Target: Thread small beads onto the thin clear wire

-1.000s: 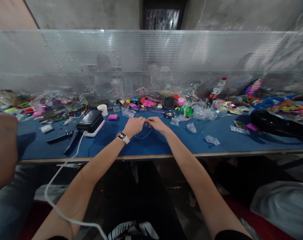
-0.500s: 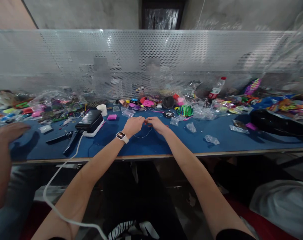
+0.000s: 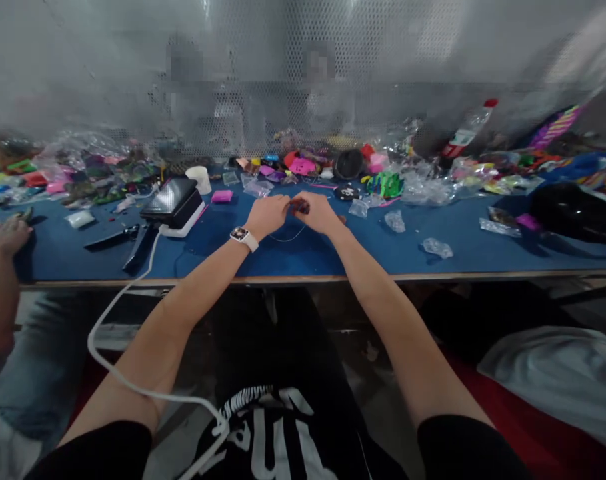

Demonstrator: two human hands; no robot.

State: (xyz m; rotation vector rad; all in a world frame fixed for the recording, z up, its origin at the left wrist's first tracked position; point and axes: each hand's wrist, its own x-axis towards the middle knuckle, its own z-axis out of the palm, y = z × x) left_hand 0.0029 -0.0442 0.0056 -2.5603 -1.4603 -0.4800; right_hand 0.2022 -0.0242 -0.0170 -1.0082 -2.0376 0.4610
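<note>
My left hand, with a white watch at its wrist, is closed in a pinch just over the blue table. My right hand meets it fingertip to fingertip, its fingers curled around a small dark reddish-brown thing too small to name. Below both hands a thin pale string hangs in a shallow loop; the fingers hide its ends. A pink packet lies left of my left hand.
A black-and-white device with a white cable stands to the left, beside black-handled tools. Toys and plastic bags line the back along a perforated screen. A bottle leans there. At far left rests another person's hand.
My view has tilted downward, so the table sits higher in the picture. My hands stay together, and the small dark thing shows more clearly. The other person's hand has moved left.
</note>
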